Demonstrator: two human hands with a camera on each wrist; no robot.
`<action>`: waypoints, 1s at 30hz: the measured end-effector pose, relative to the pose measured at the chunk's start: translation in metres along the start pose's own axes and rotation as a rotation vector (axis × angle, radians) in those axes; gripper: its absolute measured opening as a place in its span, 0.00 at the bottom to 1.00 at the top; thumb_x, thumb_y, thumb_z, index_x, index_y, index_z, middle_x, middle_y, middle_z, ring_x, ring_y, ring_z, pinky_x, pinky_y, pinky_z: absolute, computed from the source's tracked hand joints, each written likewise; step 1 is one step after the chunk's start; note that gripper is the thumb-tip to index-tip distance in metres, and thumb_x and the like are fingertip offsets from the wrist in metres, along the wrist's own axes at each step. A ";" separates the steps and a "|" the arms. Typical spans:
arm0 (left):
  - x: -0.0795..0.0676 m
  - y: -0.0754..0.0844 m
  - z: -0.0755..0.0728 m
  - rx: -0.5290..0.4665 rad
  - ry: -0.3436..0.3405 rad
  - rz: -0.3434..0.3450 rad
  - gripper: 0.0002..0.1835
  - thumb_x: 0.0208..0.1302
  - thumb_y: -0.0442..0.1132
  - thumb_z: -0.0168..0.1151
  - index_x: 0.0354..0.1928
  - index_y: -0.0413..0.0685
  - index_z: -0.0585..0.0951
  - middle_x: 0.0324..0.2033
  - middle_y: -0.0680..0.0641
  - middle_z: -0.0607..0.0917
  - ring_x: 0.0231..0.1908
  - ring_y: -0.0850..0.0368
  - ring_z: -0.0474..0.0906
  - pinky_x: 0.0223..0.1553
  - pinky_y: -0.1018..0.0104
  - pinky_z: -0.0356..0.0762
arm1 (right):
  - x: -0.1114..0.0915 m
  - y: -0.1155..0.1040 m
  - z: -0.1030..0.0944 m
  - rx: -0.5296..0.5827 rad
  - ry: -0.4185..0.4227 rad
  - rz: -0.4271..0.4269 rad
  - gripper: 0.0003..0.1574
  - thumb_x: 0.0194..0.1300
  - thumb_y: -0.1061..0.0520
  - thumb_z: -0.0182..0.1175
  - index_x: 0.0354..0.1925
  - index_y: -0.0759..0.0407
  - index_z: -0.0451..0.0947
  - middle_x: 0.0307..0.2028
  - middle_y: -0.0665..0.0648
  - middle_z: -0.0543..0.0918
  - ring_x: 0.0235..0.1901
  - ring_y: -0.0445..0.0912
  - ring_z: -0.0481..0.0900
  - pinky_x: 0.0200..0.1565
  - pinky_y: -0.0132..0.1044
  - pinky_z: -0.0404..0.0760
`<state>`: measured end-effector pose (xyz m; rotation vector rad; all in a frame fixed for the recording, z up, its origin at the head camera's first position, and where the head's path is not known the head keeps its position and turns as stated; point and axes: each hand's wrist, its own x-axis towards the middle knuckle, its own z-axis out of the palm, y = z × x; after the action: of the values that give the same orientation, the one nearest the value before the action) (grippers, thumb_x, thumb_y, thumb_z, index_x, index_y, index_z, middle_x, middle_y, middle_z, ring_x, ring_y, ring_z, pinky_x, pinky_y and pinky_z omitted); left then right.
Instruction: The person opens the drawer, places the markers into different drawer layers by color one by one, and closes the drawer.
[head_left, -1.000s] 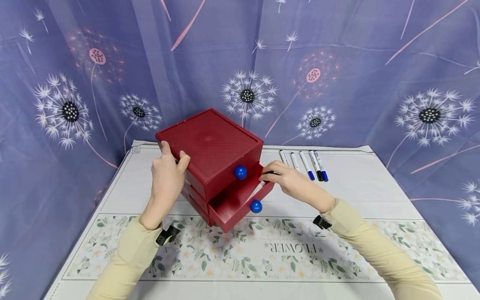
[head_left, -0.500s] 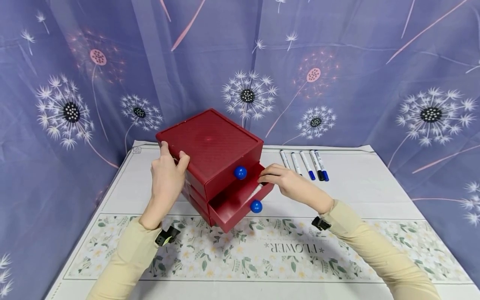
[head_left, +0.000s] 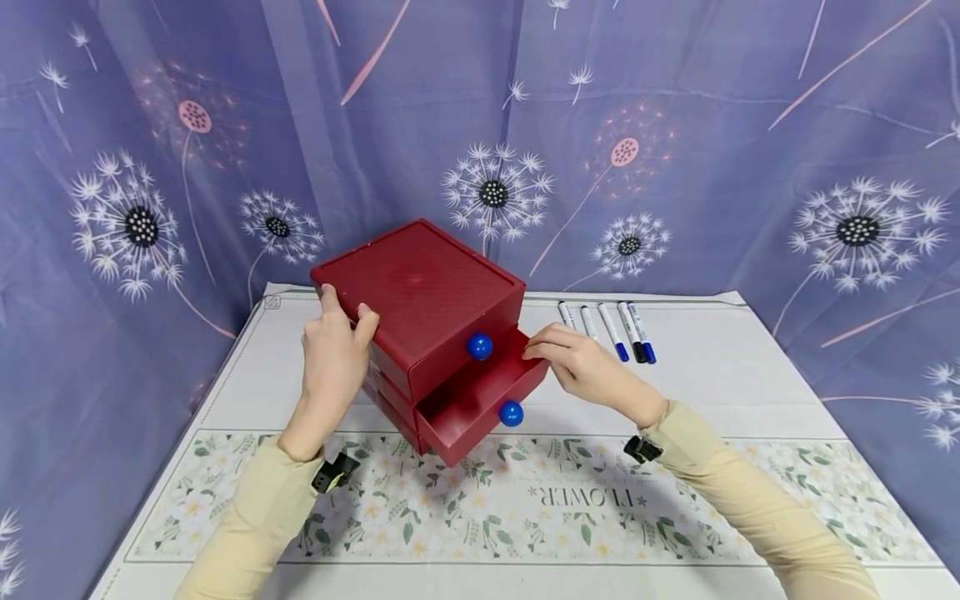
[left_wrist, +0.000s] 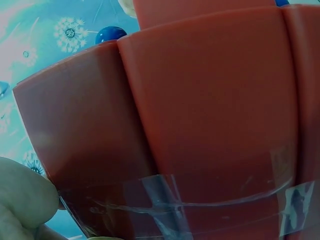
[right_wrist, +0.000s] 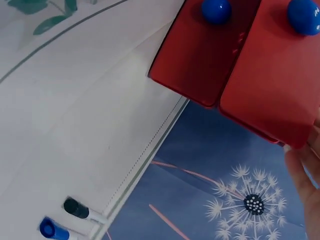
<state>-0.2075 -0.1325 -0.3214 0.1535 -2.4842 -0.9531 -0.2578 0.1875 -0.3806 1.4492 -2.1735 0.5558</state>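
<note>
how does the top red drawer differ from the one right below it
The top drawer sits pushed in, while the drawer below is pulled out. The lower drawer's inside shows; the top drawer's stays hidden. Both are red with blue knobs.

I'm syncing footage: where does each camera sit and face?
Head: worn on the head, looks forward and down at the drawers; left hand, right hand and sleeves show.
Left wrist: worn there, faces the drawers' side; part of that hand shows.
Right wrist: worn there, faces the drawer fronts; that hand's fingers show.
Shared: head and right wrist both show markers.
</note>
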 end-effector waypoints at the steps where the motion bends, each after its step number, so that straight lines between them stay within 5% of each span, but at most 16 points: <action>1: 0.000 0.000 0.000 0.001 0.000 0.001 0.33 0.63 0.45 0.41 0.64 0.27 0.57 0.15 0.36 0.76 0.15 0.45 0.75 0.19 0.59 0.74 | 0.000 0.000 0.000 -0.002 0.013 0.004 0.15 0.58 0.71 0.50 0.38 0.59 0.80 0.40 0.56 0.81 0.44 0.45 0.76 0.47 0.36 0.76; 6: 0.000 0.000 0.000 0.013 0.011 0.012 0.33 0.63 0.45 0.41 0.63 0.26 0.58 0.15 0.35 0.76 0.14 0.43 0.75 0.19 0.57 0.75 | -0.002 0.003 0.001 0.013 0.106 0.072 0.17 0.56 0.72 0.47 0.35 0.59 0.80 0.37 0.55 0.81 0.39 0.45 0.76 0.39 0.33 0.75; 12: 0.000 0.001 0.000 0.015 0.003 0.014 0.33 0.63 0.45 0.41 0.64 0.26 0.57 0.15 0.35 0.76 0.13 0.45 0.74 0.17 0.59 0.74 | -0.006 0.009 0.001 0.016 0.188 0.189 0.19 0.57 0.72 0.44 0.31 0.59 0.80 0.33 0.54 0.82 0.30 0.41 0.69 0.31 0.29 0.62; 19: 0.000 0.001 0.000 0.018 0.004 0.022 0.33 0.63 0.45 0.41 0.64 0.26 0.57 0.14 0.36 0.75 0.10 0.49 0.72 0.15 0.61 0.73 | -0.010 0.022 0.004 -0.043 0.243 0.370 0.18 0.57 0.71 0.44 0.32 0.59 0.80 0.31 0.55 0.83 0.28 0.42 0.74 0.29 0.34 0.71; 30: 0.000 -0.001 -0.001 0.010 0.005 0.037 0.32 0.63 0.44 0.42 0.63 0.25 0.58 0.14 0.37 0.75 0.10 0.50 0.72 0.16 0.62 0.73 | -0.025 0.048 0.011 -0.084 0.154 0.593 0.14 0.57 0.68 0.48 0.36 0.61 0.80 0.31 0.55 0.82 0.28 0.43 0.76 0.29 0.35 0.75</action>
<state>-0.2070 -0.1334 -0.3213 0.1128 -2.4793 -0.9243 -0.2956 0.2169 -0.4070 0.6738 -2.4525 0.7319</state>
